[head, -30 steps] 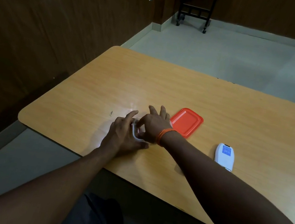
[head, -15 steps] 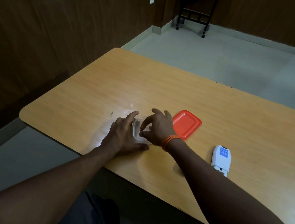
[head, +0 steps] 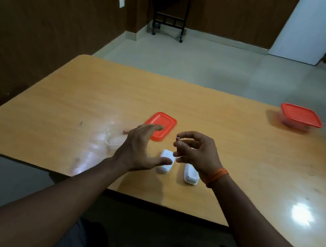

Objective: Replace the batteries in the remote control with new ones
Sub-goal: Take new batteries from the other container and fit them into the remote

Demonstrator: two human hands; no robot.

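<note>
Battery (head: pixel 178 139) pinched by its end in right hand (head: pixel 196 151), opened remote (head: pixel 191 174) just below that grip; left hand (head: pixel 140 147) spread, empty. Thin pinch: it could slip or seat reversed.

dim room | glare on table (head: pixel 301 214) right | wide-angle bowing | left hand (head: pixel 139 148) perhaps motion-blurred

Right hand (head: pixel 198 151) off the clear container (head: pixel 113 138), battery (head: pixel 178 138) now in its grasp; left hand (head: pixel 138 147) off too
</note>
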